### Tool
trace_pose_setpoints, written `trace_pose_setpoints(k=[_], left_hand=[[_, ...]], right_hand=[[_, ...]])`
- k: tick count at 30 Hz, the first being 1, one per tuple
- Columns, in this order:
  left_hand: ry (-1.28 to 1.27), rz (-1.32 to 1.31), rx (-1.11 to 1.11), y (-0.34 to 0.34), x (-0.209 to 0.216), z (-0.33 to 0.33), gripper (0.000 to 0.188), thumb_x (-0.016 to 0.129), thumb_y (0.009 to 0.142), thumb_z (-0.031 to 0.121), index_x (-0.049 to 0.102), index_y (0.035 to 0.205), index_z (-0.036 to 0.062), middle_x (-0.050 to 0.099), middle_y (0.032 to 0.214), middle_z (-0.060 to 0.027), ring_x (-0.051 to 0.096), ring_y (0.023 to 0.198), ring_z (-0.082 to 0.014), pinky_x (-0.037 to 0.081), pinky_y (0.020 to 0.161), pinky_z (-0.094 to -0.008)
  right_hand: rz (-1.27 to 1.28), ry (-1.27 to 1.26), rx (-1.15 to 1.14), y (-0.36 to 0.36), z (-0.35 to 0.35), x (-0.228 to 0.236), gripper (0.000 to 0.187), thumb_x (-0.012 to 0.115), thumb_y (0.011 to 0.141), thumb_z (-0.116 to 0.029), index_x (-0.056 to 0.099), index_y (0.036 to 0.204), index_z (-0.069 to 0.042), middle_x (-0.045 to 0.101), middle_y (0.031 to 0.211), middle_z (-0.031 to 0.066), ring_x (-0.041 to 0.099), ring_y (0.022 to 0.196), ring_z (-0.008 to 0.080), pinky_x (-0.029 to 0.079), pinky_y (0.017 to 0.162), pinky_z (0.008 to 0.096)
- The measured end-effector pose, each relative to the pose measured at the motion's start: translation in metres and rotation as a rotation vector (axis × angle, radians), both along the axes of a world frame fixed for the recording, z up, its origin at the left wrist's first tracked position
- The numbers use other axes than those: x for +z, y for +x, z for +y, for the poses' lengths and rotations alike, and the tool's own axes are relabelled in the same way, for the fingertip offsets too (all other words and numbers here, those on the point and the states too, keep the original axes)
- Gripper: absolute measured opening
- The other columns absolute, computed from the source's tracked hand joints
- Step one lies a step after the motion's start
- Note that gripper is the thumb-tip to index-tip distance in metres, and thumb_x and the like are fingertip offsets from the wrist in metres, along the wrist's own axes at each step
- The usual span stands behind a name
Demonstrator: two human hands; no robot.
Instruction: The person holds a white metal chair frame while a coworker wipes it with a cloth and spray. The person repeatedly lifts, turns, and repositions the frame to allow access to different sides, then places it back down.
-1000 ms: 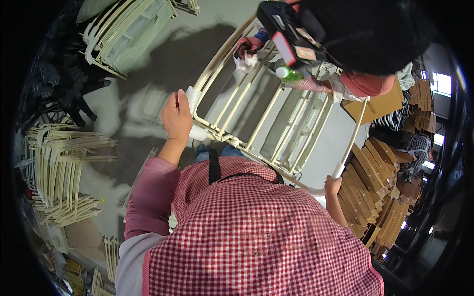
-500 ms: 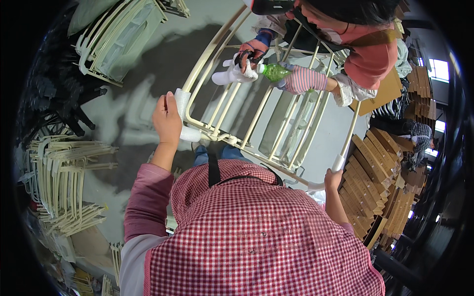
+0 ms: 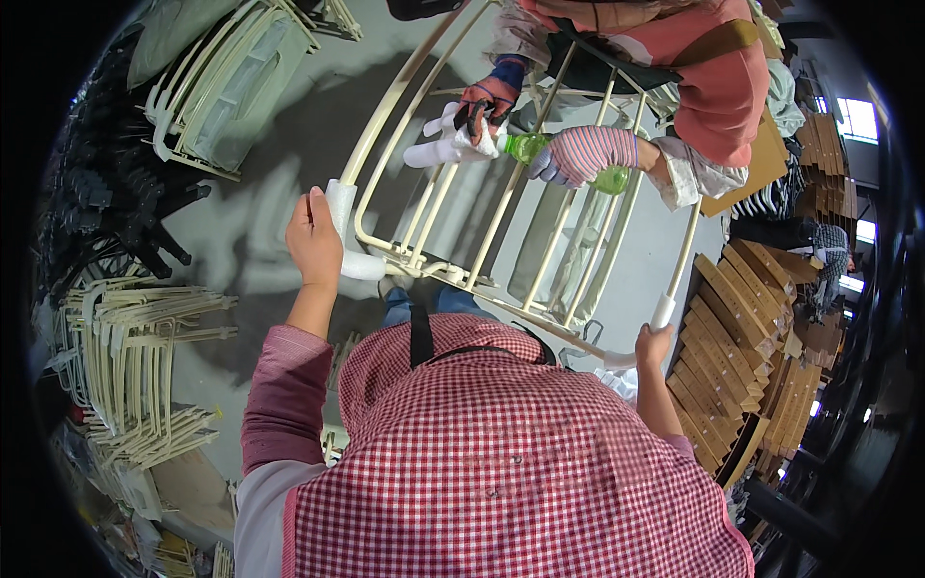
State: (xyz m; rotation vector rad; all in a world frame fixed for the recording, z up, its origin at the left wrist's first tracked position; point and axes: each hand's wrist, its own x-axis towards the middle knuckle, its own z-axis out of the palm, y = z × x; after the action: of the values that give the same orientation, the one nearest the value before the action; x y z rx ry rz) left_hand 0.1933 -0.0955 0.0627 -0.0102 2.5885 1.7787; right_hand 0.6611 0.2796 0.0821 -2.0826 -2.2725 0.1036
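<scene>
A cream metal tube frame [image 3: 496,231] with several parallel bars is held up in front of me. My left hand [image 3: 315,241] is closed on the white foam sleeve [image 3: 339,206] at its near left corner. A second foam piece [image 3: 363,266] covers the tube just below. My right hand [image 3: 652,345] grips the near right corner, right below another foam sleeve [image 3: 662,311]; its fingertips are partly hidden. Across the frame, a co-worker's striped gloved hand [image 3: 590,156] holds a green bottle [image 3: 526,146]. The co-worker's other gloved hand [image 3: 489,99] holds a white cloth [image 3: 479,143] beside white foam tubes [image 3: 434,154].
Stacked cream frames [image 3: 145,332] stand at the left, with more wrapped frames [image 3: 236,106] at the far left. Black parts [image 3: 116,207] are heaped between them. Brown cardboard pieces [image 3: 723,337] lean in rows at the right. Another person [image 3: 827,260] is farther right.
My left hand and the frame's left corner have shifted slightly left. The co-worker's striped glove has moved up over the middle of the bottle, and the co-worker's head has moved mostly out of view.
</scene>
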Motion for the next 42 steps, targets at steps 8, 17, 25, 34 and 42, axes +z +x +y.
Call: trace_pose_setpoints(k=[8, 17, 25, 34, 42], left_hand=[[-0.002, 0.019, -0.009, 0.0, 0.004, 0.002, 0.036, 0.049, 0.098, 0.026, 0.051, 0.076, -0.0032, 0.043, 0.061, -0.0102, 0.036, 0.058, -0.0181, 0.033, 0.055, -0.0354], [-0.068, 0.061, -0.006, 0.0, 0.002, -0.001, 0.037, 0.049, 0.097, 0.026, 0.052, 0.075, -0.0031, 0.045, 0.06, -0.0135, 0.037, 0.056, -0.0229, 0.033, 0.055, -0.0381], [-0.048, 0.05, 0.013, 0.001, 0.004, 0.0, 0.037, 0.049, 0.097, 0.028, 0.054, 0.077, -0.0026, 0.048, 0.061, -0.014, 0.038, 0.056, -0.0233, 0.034, 0.055, -0.0381], [-0.031, 0.001, 0.031, 0.002, 0.004, -0.002, 0.036, 0.048, 0.097, 0.027, 0.054, 0.079, -0.0032, 0.048, 0.063, -0.0144, 0.038, 0.058, -0.0229, 0.035, 0.056, -0.0372], [0.08, -0.054, 0.041, 0.0, -0.01, -0.002, 0.035, 0.049, 0.097, 0.024, 0.052, 0.076, -0.0036, 0.044, 0.061, -0.0124, 0.035, 0.058, -0.0213, 0.034, 0.056, -0.0361]], right_hand=[[0.038, 0.015, 0.011, -0.005, -0.004, 0.003, 0.037, 0.064, 0.082, -0.014, 0.044, 0.107, 0.004, 0.063, 0.097, 0.0287, 0.062, 0.093, 0.0464, 0.048, 0.081, 0.0491], [0.058, 0.0, -0.034, -0.014, -0.011, 0.01, 0.037, 0.063, 0.083, -0.013, 0.043, 0.11, 0.003, 0.063, 0.099, 0.0288, 0.061, 0.094, 0.0465, 0.048, 0.083, 0.0493], [0.055, 0.014, -0.043, -0.013, -0.011, 0.009, 0.038, 0.064, 0.082, -0.013, 0.043, 0.11, 0.002, 0.063, 0.099, 0.028, 0.061, 0.095, 0.0463, 0.048, 0.083, 0.0493], [0.032, 0.016, -0.06, -0.017, -0.015, 0.01, 0.037, 0.063, 0.081, -0.014, 0.044, 0.11, 0.001, 0.064, 0.099, 0.0269, 0.062, 0.094, 0.0449, 0.048, 0.083, 0.0489], [0.028, 0.051, -0.063, -0.019, -0.016, 0.01, 0.035, 0.06, 0.081, -0.014, 0.045, 0.108, 0.001, 0.064, 0.099, 0.027, 0.062, 0.094, 0.0449, 0.048, 0.083, 0.0488]])
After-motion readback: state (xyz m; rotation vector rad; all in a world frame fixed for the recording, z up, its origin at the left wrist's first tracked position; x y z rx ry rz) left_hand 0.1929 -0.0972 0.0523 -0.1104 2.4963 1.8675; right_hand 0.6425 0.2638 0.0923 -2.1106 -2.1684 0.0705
